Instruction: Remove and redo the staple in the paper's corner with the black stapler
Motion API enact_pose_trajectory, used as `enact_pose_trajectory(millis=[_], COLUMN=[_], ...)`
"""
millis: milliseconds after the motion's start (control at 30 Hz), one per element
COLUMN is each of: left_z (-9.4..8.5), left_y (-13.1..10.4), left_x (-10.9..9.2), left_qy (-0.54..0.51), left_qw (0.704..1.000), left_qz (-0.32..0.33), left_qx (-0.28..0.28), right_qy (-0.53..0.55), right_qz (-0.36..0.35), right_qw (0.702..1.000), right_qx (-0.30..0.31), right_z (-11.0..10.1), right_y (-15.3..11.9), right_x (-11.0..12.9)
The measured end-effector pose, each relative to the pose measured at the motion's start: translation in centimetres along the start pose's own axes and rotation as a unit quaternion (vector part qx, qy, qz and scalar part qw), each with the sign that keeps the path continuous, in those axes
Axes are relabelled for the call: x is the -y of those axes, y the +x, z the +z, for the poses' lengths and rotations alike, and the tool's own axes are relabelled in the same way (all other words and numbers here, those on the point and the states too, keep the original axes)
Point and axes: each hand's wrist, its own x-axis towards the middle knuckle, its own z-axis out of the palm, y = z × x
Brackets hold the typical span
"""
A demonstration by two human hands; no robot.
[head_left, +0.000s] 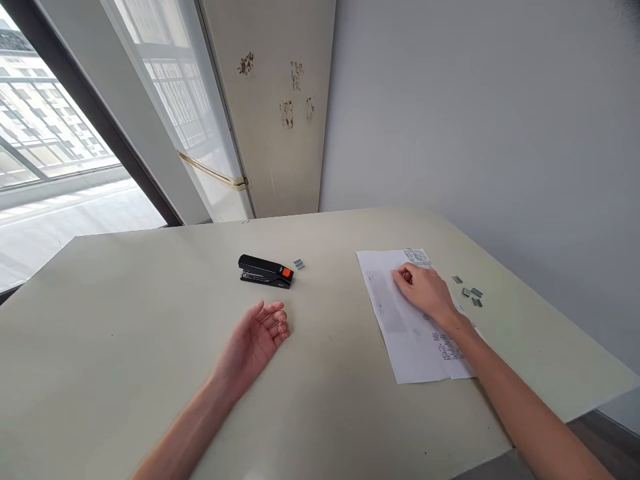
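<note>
My left hand (260,337) lies palm up over the table, its fingers loosely bent and apart, with nothing in it. Just beyond its fingertips is a black stapler (266,271) with an orange patch at its right end. Two small strips of staples (299,264) lie beside that end. On the right, my right hand (424,291) rests over printed white paper sheets (395,333), its fingers curled in toward the thumb. Whether anything is between those fingers is hidden. Several more short staple strips (473,293) are scattered to the right of the paper.
The pale table (320,413) reaches a grey wall (475,120) along its right side. Behind it stand a beige panel (285,160) with peeled marks and a glass door with a handle (213,173). A bright window (50,113) is at the far left.
</note>
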Motion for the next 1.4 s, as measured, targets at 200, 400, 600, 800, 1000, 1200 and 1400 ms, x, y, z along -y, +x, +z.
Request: enact_pose_trajectory(millis=[200, 400, 600, 800, 1000, 1200, 1400], left_z=[-0.1, -0.3, -0.8, -0.8, -0.8, -0.3, 0.8], left_y=[0.1, 0.4, 0.7, 0.6, 0.8, -0.1, -1.9], left_x=[0.0, 0.0, 0.1, 0.2, 0.2, 0.9, 1.7], left_qy=[0.01, 0.024, 0.033, 0.033, 0.061, 0.198, 0.512], left_qw=[1.0, 0.999, 0.998, 0.998, 0.997, 0.974, 0.804], left_qz=[-0.01, -0.018, -0.023, -0.022, -0.009, 0.089, 0.272], left_qx=[0.015, 0.027, 0.037, 0.04, 0.046, 0.061, 0.13], right_qy=[-0.024, -0.019, -0.023, -0.017, 0.004, 0.045, 0.112], right_qz=[0.009, -0.009, -0.014, -0.015, -0.053, -0.087, -0.148], right_qw=[1.0, 1.0, 1.0, 1.0, 0.998, 0.987, 0.959], right_qx=[-0.002, 0.0, -0.007, -0.005, 0.038, 0.127, 0.213], right_z=[1.1, 0.8, 1.0, 1.1, 1.5, 1.9, 3.0], right_y=[-0.7, -1.0, -1.1, -1.1, -1.9, -4.9, -8.6], right_x=[0.0, -0.1, -0.1, -0.3, 1.8, 7.6, 14.8])
